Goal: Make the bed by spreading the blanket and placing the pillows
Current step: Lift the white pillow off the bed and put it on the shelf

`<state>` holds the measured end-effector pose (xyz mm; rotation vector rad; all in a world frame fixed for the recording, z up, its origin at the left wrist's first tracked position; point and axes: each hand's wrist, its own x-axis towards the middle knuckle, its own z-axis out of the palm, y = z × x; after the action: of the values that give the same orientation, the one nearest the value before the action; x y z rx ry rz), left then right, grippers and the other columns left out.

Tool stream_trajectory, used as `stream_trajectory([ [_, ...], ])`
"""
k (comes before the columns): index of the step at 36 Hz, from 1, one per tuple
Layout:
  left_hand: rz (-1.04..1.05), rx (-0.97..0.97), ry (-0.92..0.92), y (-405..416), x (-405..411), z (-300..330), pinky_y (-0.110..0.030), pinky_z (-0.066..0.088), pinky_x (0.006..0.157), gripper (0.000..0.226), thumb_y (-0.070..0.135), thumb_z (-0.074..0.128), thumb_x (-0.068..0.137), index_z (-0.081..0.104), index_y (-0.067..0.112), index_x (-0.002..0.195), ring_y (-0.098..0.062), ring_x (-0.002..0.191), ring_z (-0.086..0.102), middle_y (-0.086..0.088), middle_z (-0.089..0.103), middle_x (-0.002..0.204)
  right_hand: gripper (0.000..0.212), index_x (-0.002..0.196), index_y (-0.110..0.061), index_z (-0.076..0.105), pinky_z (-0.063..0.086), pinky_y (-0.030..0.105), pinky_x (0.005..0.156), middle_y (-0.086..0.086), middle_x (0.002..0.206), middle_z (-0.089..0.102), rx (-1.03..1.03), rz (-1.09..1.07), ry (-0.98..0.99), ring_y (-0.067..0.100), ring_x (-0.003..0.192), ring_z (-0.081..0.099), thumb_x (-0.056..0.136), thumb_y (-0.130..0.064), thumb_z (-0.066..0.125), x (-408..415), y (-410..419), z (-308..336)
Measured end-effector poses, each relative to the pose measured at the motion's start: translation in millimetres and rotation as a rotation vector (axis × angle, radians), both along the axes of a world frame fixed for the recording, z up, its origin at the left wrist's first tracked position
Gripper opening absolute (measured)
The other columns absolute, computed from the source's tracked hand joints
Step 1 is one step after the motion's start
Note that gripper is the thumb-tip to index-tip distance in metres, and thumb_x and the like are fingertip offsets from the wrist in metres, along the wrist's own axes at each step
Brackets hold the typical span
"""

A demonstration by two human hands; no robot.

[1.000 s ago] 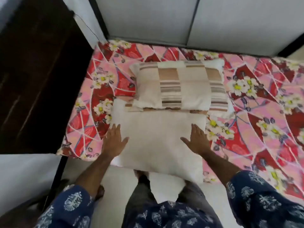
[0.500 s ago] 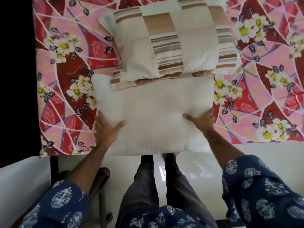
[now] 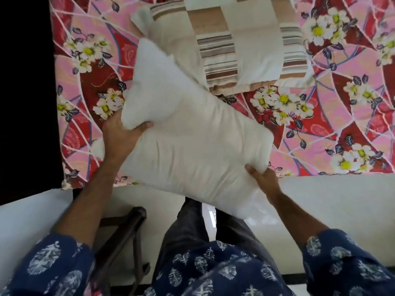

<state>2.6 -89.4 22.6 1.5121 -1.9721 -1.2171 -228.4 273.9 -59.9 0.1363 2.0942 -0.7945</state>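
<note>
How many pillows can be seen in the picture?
2: a plain white pillow held in both hands, and a striped pillow lying on the floral bed beyond it. None seems hidden.

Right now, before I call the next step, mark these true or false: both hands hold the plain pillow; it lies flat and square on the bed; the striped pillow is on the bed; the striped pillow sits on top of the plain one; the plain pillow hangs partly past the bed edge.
1. Both hands hold the plain pillow. True: left hand grips its left side, right hand its lower right corner.
2. It lies flat and square on the bed. False: it is turned at an angle.
3. The striped pillow is on the bed. True.
4. The striped pillow sits on top of the plain one. False: the plain pillow's corner overlaps it.
5. The plain pillow hangs partly past the bed edge. True.
</note>
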Motion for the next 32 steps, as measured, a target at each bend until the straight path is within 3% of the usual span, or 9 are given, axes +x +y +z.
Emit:
stream_trajectory([
  [5, -0.432, -0.296, -0.129, -45, -45, 55, -0.046, 0.049, 0.077, 0.085, 0.073, 0.076, 0.057, 0.065, 0.006, 0.106, -0.033, 0.092, 0.062, -0.018, 0.066, 0.101, 0.032, 0.098, 0.000, 0.074, 0.049, 0.025, 0.065, 0.012, 0.092, 0.074, 0.247, 0.632, -0.380, 0.022, 0.080, 0.068, 0.092, -0.031, 0.069, 1, -13, 1],
  [9, -0.516, -0.413, -0.428, -58, -99, 49, -0.052, 0.034, 0.105, 0.097, 0.069, 0.076, 0.063, 0.045, 0.024, 0.142, -0.032, 0.127, 0.047, -0.012, 0.050, 0.135, 0.029, 0.072, -0.015, 0.071, 0.045, 0.021, 0.067, 0.002, 0.086, 0.071, 0.238, 0.939, -0.137, 0.022, 0.096, 0.070, 0.095, -0.030, 0.061, -15, -43, -12],
  [12, -0.534, -0.332, -0.495, -47, -103, 4, -0.061, 0.018, 0.118, 0.100, 0.042, 0.079, 0.078, 0.021, 0.020, 0.156, -0.030, 0.148, 0.023, -0.009, 0.026, 0.161, 0.023, 0.075, -0.025, 0.071, 0.051, 0.031, 0.080, -0.002, 0.088, 0.072, 0.178, 0.839, 0.028, 0.021, 0.092, 0.069, 0.093, -0.036, 0.063, -23, -60, -7],
  [15, -0.460, -0.158, -0.498, -19, -78, -50, -0.057, 0.019, 0.119, 0.096, 0.030, 0.079, 0.080, 0.022, 0.016, 0.156, -0.031, 0.151, 0.015, -0.012, 0.016, 0.164, 0.018, 0.080, -0.032, 0.058, 0.050, 0.035, 0.081, -0.003, 0.092, 0.064, 0.068, 0.687, 0.291, 0.023, 0.092, 0.063, 0.085, -0.041, 0.073, -33, -71, -9],
  [19, -0.172, 0.269, -0.398, 38, -39, -107, -0.046, 0.020, 0.122, 0.108, 0.026, 0.086, 0.075, 0.017, 0.008, 0.156, -0.030, 0.149, 0.016, -0.019, 0.015, 0.162, 0.060, 0.121, -0.015, 0.056, 0.025, 0.024, 0.090, 0.007, 0.126, 0.053, -0.005, 0.588, 0.445, 0.024, 0.119, 0.045, 0.076, -0.046, 0.082, -58, -95, -19],
  [24, 0.010, 0.677, 0.002, 63, -21, -142, -0.046, 0.046, 0.109, 0.088, 0.019, 0.084, 0.078, 0.029, 0.010, 0.147, -0.024, 0.130, 0.054, -0.009, 0.052, 0.144, 0.103, 0.140, -0.008, 0.046, 0.039, 0.043, 0.112, 0.009, 0.139, 0.049, -0.049, 0.426, 0.361, 0.025, 0.130, 0.046, 0.062, -0.064, 0.084, -99, -145, -29],
  [26, 0.060, 0.732, 0.032, 66, -26, -145, -0.042, 0.049, 0.106, 0.078, 0.021, 0.078, 0.086, 0.031, 0.010, 0.147, -0.020, 0.126, 0.057, -0.005, 0.054, 0.142, 0.098, 0.138, -0.007, 0.046, 0.054, 0.040, 0.100, 0.005, 0.131, 0.059, -0.180, 0.311, 0.249, 0.017, 0.119, 0.060, 0.063, -0.052, 0.090, -106, -159, -31],
  [29, 0.223, 0.774, 0.085, 60, -33, -147, -0.044, 0.053, 0.100, 0.070, 0.037, 0.080, 0.082, 0.046, 0.017, 0.140, -0.017, 0.115, 0.065, 0.000, 0.065, 0.131, 0.076, 0.132, -0.016, 0.041, 0.056, 0.021, 0.090, -0.009, 0.120, 0.063, -0.323, 0.267, 0.102, -0.004, 0.105, 0.064, 0.075, -0.029, 0.089, -108, -178, -25],
  [32, 0.261, 0.813, 0.158, 56, -36, -136, -0.043, 0.053, 0.100, 0.065, 0.049, 0.084, 0.072, 0.062, 0.022, 0.128, -0.016, 0.110, 0.068, 0.003, 0.071, 0.122, 0.084, 0.139, -0.016, 0.049, 0.058, 0.022, 0.087, -0.009, 0.120, 0.069, -0.352, 0.235, 0.058, 0.002, 0.106, 0.068, 0.071, -0.041, 0.091, -110, -180, -8],
])
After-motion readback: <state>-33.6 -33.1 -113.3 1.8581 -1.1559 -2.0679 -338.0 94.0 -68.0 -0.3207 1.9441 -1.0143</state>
